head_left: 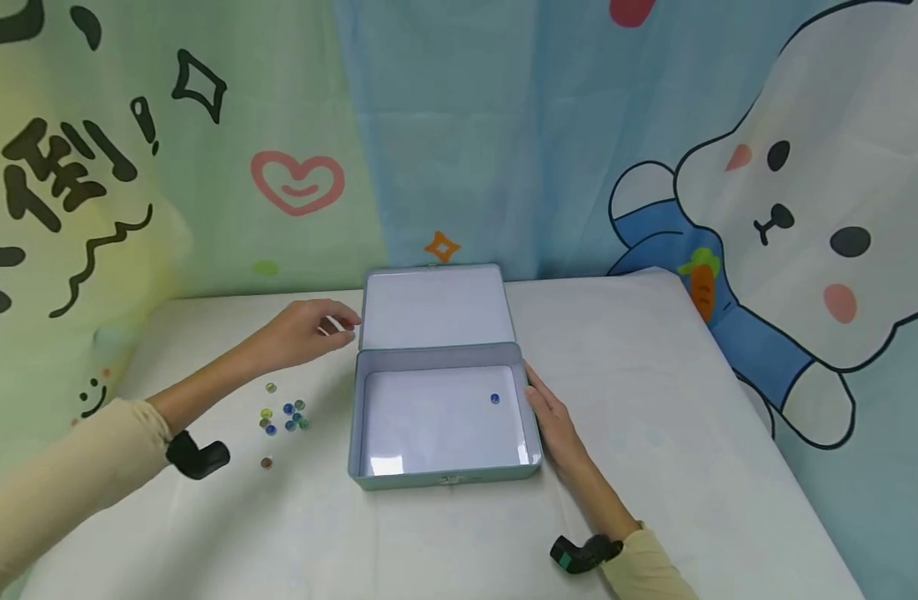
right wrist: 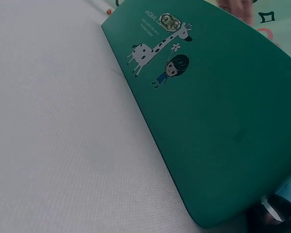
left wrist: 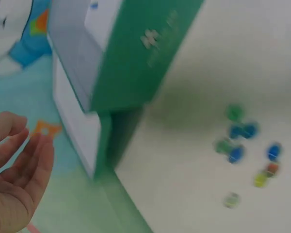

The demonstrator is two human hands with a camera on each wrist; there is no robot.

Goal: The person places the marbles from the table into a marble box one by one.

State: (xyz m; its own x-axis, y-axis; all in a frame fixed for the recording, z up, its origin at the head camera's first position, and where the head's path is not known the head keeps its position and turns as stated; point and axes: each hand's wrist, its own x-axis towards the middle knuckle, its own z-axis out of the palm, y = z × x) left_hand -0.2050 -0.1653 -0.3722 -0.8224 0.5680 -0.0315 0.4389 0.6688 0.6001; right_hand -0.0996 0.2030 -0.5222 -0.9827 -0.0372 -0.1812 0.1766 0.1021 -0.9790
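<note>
A green box [head_left: 447,482] with a pale interior lies on the table, its hinged lid [head_left: 436,310] raised at the back. Inside, toward the right, sits one blue marble [head_left: 494,399]. My left hand [head_left: 312,335] hovers beside the lid's left edge, fingers loosely bent; in the left wrist view the left hand [left wrist: 19,179] holds nothing. Against the box's right outer wall rests my right hand [head_left: 552,421], its fingers extended along the side. Several blue, green and yellowish marbles [head_left: 289,425] lie left of the box. The right wrist view shows the green box front [right wrist: 203,107], printed with a giraffe.
A white cloth covers the table [head_left: 691,467]. Behind it hangs a printed curtain [head_left: 459,133] with a cartoon rabbit. One brown marble [head_left: 267,462] lies nearer the front than the other loose ones. A small clasp [head_left: 449,480] sits on the box's front.
</note>
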